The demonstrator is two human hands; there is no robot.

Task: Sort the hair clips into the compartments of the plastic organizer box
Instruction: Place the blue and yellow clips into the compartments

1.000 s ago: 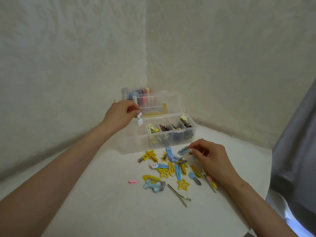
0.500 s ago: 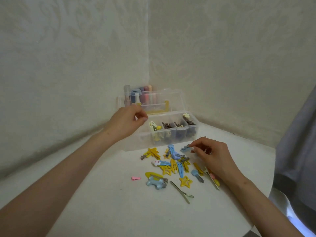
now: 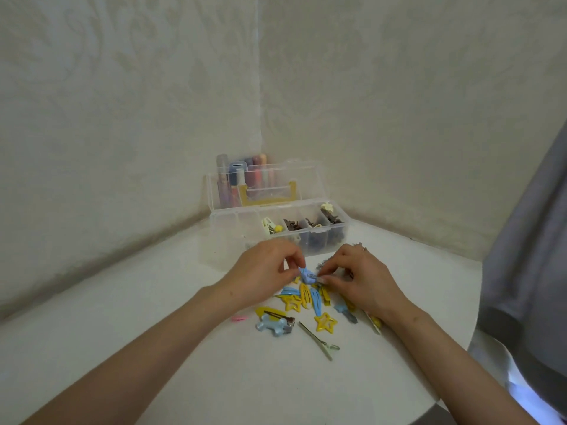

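Note:
A clear plastic organizer box (image 3: pixel 233 240) stands open at the back of the white table, with clips in several compartments. In front of it lies a pile of yellow and blue hair clips (image 3: pixel 306 299), including a yellow star clip (image 3: pixel 325 323) and a pale blue star clip (image 3: pixel 274 326). Both hands meet just above the pile. My left hand (image 3: pixel 260 271) and my right hand (image 3: pixel 362 277) pinch the same small blue clip (image 3: pixel 306 276) from either side.
The box's raised lid (image 3: pixel 264 185) leans back, with tubes and bottles (image 3: pixel 239 176) behind it in the wall corner. A long thin green clip (image 3: pixel 319 340) and a tiny pink clip (image 3: pixel 239 318) lie apart. Grey fabric (image 3: pixel 527 256) hangs at the right table edge.
My left hand left the box and came down to the pile, without the white clip it held. It now shares a blue clip with my right hand.

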